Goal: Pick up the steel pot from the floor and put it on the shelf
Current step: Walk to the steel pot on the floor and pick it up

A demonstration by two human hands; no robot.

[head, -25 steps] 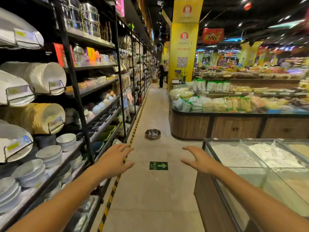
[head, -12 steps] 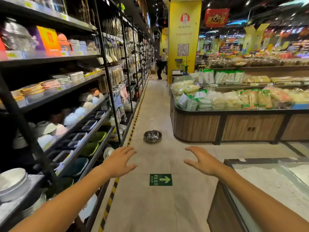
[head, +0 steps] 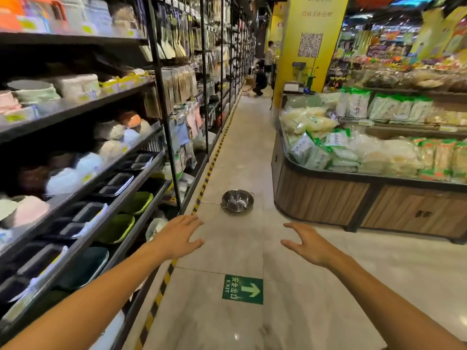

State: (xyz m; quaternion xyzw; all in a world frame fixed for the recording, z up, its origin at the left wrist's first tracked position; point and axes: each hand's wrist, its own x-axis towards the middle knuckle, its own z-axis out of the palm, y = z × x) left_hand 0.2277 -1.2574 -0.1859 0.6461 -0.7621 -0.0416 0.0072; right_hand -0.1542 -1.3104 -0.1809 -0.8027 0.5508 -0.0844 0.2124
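Observation:
A shallow steel pot (head: 237, 200) with two small side handles sits upright on the tiled aisle floor, a step ahead of me. My left hand (head: 178, 237) is stretched forward, fingers spread, holding nothing, short of the pot and to its left. My right hand (head: 307, 245) is also extended and open, short of the pot and to its right. The black shelf rack (head: 131, 157) with bowls and trays runs along the left side of the aisle.
A wood-panelled display counter (head: 321, 198) full of bagged food stands to the right of the pot. A yellow-black tape line (head: 202, 192) edges the shelf base. A green exit sticker (head: 242, 289) lies on the floor. Two people (head: 261, 78) are far down the aisle by a yellow pillar (head: 308, 39).
The view has advanced down the aisle and tilted lower; the pot is nearer and larger. The glass-topped bins at right have dropped out of view. Both hands stay open and extended.

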